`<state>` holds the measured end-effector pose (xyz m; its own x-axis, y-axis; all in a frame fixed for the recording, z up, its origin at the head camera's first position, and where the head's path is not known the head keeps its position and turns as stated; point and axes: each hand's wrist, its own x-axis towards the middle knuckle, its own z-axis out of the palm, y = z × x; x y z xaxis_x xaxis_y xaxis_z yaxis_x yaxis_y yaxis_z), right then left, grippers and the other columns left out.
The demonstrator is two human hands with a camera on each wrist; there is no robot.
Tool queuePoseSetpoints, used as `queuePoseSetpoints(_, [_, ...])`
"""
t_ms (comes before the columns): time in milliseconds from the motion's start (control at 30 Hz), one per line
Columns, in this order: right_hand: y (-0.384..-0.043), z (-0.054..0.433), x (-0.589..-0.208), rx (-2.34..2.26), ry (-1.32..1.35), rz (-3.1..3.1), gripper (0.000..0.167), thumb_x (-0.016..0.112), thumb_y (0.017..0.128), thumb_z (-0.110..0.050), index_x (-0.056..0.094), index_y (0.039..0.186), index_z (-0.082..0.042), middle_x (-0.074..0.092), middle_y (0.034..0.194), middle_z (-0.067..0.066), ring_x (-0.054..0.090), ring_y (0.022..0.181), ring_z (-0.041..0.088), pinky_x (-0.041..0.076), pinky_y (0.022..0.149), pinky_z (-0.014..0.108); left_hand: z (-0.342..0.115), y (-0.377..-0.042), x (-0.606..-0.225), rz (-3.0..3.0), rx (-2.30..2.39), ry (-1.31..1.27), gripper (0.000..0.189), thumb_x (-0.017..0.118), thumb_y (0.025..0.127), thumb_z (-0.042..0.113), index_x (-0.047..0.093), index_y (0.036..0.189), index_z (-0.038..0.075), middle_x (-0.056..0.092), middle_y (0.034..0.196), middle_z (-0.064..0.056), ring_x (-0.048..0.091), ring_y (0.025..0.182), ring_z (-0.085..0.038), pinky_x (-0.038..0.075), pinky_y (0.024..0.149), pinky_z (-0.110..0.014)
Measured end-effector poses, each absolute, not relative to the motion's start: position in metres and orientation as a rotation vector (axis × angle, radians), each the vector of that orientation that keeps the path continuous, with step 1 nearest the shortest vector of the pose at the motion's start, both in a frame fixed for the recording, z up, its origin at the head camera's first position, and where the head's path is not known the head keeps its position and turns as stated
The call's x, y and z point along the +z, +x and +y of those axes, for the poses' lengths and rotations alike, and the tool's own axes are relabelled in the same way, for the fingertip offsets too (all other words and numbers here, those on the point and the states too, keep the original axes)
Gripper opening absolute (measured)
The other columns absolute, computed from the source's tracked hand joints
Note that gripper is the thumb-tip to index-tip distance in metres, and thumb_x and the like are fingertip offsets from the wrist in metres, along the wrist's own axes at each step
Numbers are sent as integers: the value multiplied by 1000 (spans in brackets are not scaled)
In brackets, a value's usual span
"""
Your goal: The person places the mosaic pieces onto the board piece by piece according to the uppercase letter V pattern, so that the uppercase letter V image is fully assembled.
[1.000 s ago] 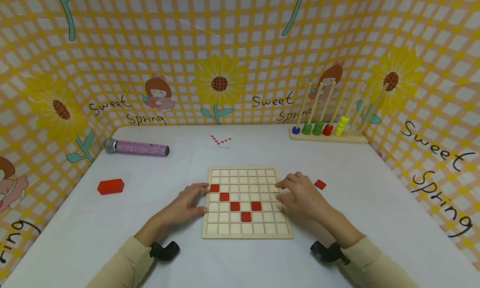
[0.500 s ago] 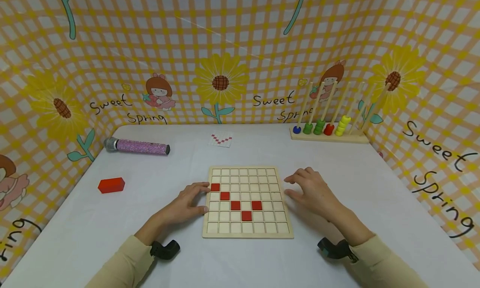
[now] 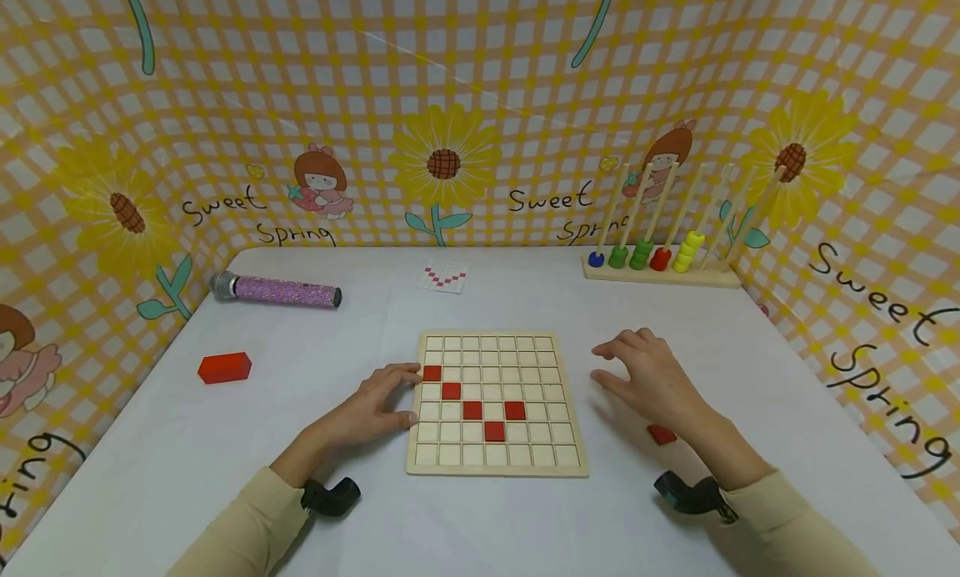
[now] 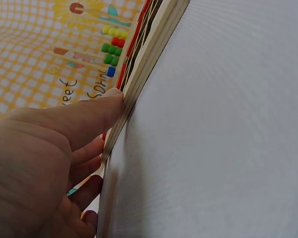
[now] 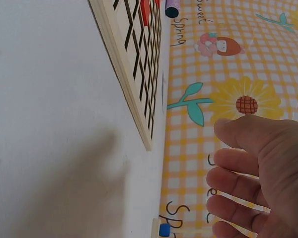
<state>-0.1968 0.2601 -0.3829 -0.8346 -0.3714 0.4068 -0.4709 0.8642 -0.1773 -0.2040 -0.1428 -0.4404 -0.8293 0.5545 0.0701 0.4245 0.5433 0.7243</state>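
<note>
My left hand [image 3: 372,404] rests at the left edge of a wooden grid board [image 3: 496,467], its thumb and fingertips touching the rim. In the left wrist view, the thumb [image 4: 97,111] lies against the board's side. Several red square tiles sit in the grid, among them a tile [image 3: 494,431] at the low point of a slanting row. To the right of the board, my right hand [image 3: 647,375] hovers over the table with fingers loosely bent and nothing between them. A loose red tile [image 3: 662,434] lies partly hidden by the right forearm.
A card with a red V pattern [image 3: 442,278] lies behind the board. At the back right stands a peg abacus [image 3: 660,275] with coloured beads. On the left are a glittery purple microphone [image 3: 285,292] and a red block [image 3: 224,368]. Patterned cloth [image 3: 465,77] hangs around the table.
My right hand has drawn away from the board's right edge, moving rightward. The loose tile seen beyond it is out of sight; a red tile now shows beside the forearm. The left hand stays put.
</note>
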Motion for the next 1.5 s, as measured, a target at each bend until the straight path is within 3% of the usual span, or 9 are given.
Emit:
queuePoseSetpoints(267, [-198,271,-382,372,557,-2707,31,78,75,-19,70,101,-4,66,91,9,50,86,24,39,73,38,-143,-205,-441,2618,1123,826,47,68,86,22,49,128,11,33,151,-9,25,141,-33,17,112,-60])
queuePoseSetpoints(600, [-198,285,-384,345,495,-2740,33,77,76,-20,69,103,-2,65,96,14,51,94,32,42,79,48,-142,-205,-440,2606,1138,837,48,67,86,23,49,129,12,33,151,-9,25,141,-33,18,110,-61])
queuePoseSetpoints(1500, [-210,324,-398,337,320,-2938,38,73,79,-24,67,108,0,63,98,18,50,92,37,41,74,49,-143,-205,-442,2614,1131,809,50,68,86,25,48,130,11,33,152,-8,24,142,-33,16,111,-61])
